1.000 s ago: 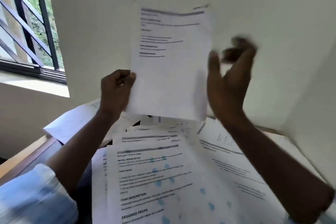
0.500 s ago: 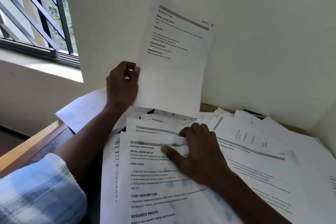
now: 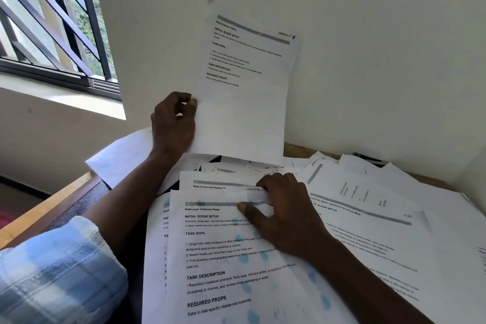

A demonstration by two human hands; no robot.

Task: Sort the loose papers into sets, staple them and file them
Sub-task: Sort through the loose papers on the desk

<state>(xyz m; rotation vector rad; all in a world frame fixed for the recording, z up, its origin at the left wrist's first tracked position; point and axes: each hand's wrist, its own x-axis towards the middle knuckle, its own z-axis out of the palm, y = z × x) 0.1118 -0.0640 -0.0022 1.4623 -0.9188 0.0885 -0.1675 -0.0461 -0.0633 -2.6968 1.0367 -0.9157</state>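
L hand pinches held sheet at left edge, upright nr wall | R hand grips top sheet upper edge | pile overhangs desk left rim

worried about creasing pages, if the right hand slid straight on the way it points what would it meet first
The right hand would first run onto the Wipe Frame sheet just ahead of it; beyond, perhaps the left hand, though depth is unclear.
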